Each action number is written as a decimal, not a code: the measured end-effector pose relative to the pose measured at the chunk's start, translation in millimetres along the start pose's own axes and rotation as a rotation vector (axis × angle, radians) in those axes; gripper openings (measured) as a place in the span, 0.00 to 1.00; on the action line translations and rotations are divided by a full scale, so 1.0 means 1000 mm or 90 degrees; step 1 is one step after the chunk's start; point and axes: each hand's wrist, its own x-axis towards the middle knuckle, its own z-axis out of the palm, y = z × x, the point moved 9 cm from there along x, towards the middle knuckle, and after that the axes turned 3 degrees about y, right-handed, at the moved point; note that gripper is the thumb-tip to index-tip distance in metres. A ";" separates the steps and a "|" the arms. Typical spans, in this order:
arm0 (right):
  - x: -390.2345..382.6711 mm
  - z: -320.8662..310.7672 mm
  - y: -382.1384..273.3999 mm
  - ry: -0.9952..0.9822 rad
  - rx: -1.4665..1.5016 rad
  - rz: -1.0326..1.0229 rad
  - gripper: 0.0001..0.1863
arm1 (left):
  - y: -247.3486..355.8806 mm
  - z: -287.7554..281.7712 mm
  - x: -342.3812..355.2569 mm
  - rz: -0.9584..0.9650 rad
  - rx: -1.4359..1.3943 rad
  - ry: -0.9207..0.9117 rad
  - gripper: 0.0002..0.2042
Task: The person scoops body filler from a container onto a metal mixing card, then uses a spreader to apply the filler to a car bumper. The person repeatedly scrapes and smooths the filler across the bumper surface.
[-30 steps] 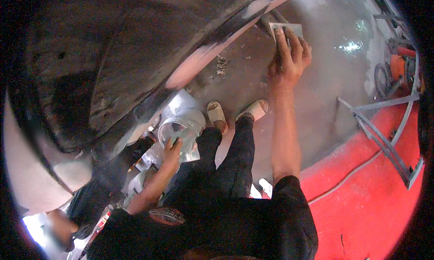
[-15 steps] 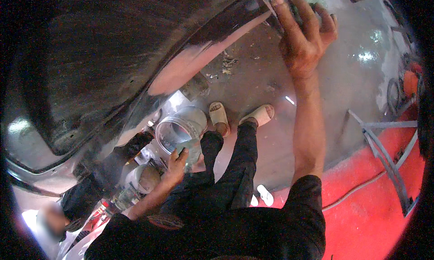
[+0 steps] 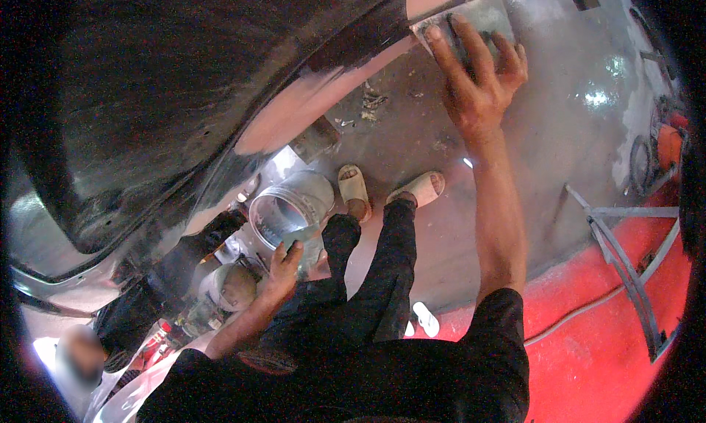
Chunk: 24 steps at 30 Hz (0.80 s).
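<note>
My right hand (image 3: 482,88) is spread over a flat grey-green pad (image 3: 494,17), fingertips pressing it against the edge of a dark car body (image 3: 169,92). It looks like a sanding block, though its underside is hidden. Pink filler-like patches (image 3: 294,114) run along the car's lower edge beside the pad. Lower down, my left hand (image 3: 285,267) grips a thin, greenish, see-through sheet (image 3: 312,248) between thumb and fingers. That sheet is close by the rim of a white bucket (image 3: 318,191), which stands under the car's edge.
Another person (image 3: 81,357) is at the lower left, close to the car. A rounded pale container (image 3: 234,287) stands near my left forearm. At the right, a metal frame stand (image 3: 632,268) is on red floor (image 3: 581,379), with a hose (image 3: 570,316). White slippers (image 3: 425,320) lie behind my legs.
My right hand has moved the pad down and slightly left along the car's edge, and more pink surface shows above it. My left hand has barely shifted.
</note>
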 end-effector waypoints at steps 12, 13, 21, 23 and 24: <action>0.045 -0.011 -0.013 -0.004 -0.006 -0.041 0.22 | 0.028 0.008 -0.006 -0.033 0.014 -0.049 0.23; 0.037 -0.008 -0.011 -0.016 0.004 -0.029 0.23 | 0.026 0.007 -0.007 -0.068 -0.009 -0.037 0.23; 0.022 -0.011 0.020 0.020 0.012 0.005 0.21 | 0.027 0.012 -0.005 -0.011 -0.053 -0.007 0.21; 0.036 -0.013 0.022 -0.015 -0.007 -0.005 0.23 | 0.047 0.009 -0.010 -0.005 -0.040 0.006 0.21; 0.044 -0.013 0.025 -0.032 -0.019 -0.007 0.24 | 0.049 0.007 -0.007 0.001 -0.036 0.002 0.20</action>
